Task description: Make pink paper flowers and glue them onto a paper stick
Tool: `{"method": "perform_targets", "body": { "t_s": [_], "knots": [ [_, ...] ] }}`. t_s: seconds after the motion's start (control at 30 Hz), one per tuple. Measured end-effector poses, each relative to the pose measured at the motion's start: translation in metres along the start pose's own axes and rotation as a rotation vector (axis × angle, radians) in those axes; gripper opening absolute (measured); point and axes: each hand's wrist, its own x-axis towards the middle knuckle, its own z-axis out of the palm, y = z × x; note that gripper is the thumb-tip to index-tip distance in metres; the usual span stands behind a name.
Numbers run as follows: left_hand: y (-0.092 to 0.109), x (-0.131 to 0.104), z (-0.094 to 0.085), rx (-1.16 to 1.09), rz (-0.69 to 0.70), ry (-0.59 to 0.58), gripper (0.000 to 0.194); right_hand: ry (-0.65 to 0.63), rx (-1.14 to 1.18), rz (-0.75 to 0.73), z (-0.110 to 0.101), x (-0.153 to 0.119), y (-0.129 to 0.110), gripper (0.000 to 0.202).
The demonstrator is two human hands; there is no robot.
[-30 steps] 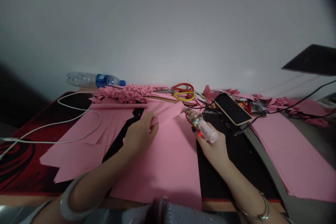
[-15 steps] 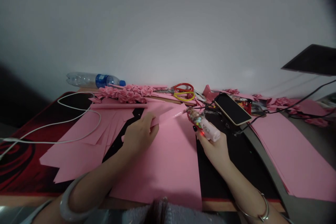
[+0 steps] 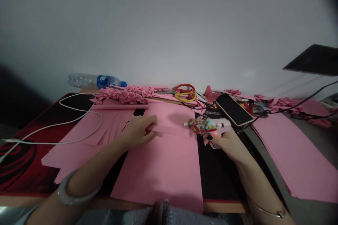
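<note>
A narrow pink paper strip (image 3: 169, 130) is pinched between the thumb and fingers of my left hand (image 3: 138, 132), its free end pointing right. My right hand (image 3: 228, 142) is wrapped around a pale hot glue gun (image 3: 208, 126), decorated with colourful beads or charms and showing a small red light. The glue gun's nozzle points left and is close to the strip; whether they touch I cannot tell. Beneath both lies a large pink paper sheet (image 3: 169, 172), which reaches the table's front edge.
Pink paper flowers (image 3: 126, 95) lie along the wall beside red-and-yellow-handled scissors (image 3: 185, 93) and a plastic bottle (image 3: 89, 81). A phone (image 3: 234, 109) rests behind my right hand. Stacked pink sheets (image 3: 298, 158) lie right, cut pieces (image 3: 79, 144) left. A white cable (image 3: 66, 143) crosses the left side.
The glue gun has swung from an upward-left tilt to nearly level, with my right hand shifting right. My left hand has turned the strip from slanting upward to nearly flat.
</note>
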Motion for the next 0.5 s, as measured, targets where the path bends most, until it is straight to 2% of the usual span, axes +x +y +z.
{"method": "perform_targets", "body": {
  "t_s": [0.13,0.33,0.5],
  "knots": [
    [0.004,0.003,0.002,-0.07,0.094,-0.042,0.008,-0.101,0.061,0.016,0.006,0.0,-0.001,0.032],
    [0.013,0.007,0.005,-0.105,0.217,-0.03,0.009,-0.212,0.199,0.108,0.022,0.001,0.001,0.034],
    [0.016,0.01,0.006,-0.094,0.263,-0.018,0.01,-0.285,0.183,0.123,0.028,0.005,0.002,0.029]
  ]
}}
